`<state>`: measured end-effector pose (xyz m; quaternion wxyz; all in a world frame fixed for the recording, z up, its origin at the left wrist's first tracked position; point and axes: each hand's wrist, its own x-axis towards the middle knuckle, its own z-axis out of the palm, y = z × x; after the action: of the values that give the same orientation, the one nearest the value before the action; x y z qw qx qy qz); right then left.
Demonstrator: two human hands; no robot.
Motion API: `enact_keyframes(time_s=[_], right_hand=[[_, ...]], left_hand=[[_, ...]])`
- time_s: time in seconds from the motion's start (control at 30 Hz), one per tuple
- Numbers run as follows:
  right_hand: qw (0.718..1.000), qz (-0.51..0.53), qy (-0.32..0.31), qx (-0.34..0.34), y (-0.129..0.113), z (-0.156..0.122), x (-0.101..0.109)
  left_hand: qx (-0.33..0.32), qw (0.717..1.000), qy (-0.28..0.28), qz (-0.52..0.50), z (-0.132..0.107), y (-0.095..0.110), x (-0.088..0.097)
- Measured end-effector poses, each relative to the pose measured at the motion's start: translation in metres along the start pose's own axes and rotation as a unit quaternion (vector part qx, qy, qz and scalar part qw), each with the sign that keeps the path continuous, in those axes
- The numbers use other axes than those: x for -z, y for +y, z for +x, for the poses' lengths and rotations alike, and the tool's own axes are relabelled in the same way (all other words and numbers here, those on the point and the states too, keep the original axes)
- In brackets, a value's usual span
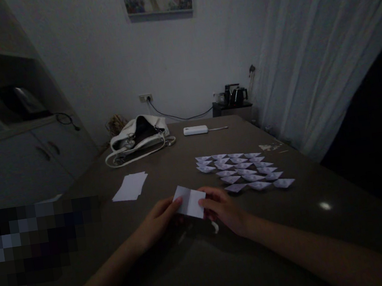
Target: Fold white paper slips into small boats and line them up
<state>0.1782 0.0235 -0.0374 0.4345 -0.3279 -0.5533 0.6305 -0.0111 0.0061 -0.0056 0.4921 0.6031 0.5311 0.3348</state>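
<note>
Between my two hands is a small white sheet of paper with a crease down its middle. My left hand pinches its left edge, thumb on top. On the opposite edge, my right hand grips the paper with the thumb over it and the fingers behind. Beyond my right hand, several folded paper boats stand in rows on the dark table. A few loose white sheets lie in a pile beyond my left hand. The fingers under the paper are partly hidden.
A white handbag sits at the back left of the dark table. Right of it lies a white power bank with a short cable. Paper scraps rest near the right edge. A blurred patch covers the left side.
</note>
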Motion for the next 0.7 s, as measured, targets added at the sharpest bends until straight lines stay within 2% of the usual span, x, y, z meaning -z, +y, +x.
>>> enact_keyframes(time_s=[0.27, 0.37, 0.53, 0.6, 0.7], right_hand=[[0.999, -0.029, -0.008, -0.013, -0.002, -0.001, -0.001], [1.0, -0.014, -0.004, -0.019, -0.001, -0.002, 0.0], [1.0, 0.02, 0.015, -0.019, 0.006, 0.001, 0.001], [0.999, 0.024, 0.023, -0.016, 0.009, 0.002, 0.001], [1.0, 0.016, 0.018, -0.009, 0.009, 0.002, 0.001]], left_hand=[[-0.034, 0.995, -0.018, -0.089, 0.009, -0.002, 0.003], [-0.025, 0.993, -0.011, -0.113, 0.008, -0.001, 0.003], [-0.026, 0.989, -0.044, -0.137, 0.005, 0.006, 0.001], [-0.027, 0.99, -0.039, -0.13, 0.005, 0.007, 0.0], [-0.037, 0.995, -0.001, -0.088, 0.006, 0.008, 0.0]])
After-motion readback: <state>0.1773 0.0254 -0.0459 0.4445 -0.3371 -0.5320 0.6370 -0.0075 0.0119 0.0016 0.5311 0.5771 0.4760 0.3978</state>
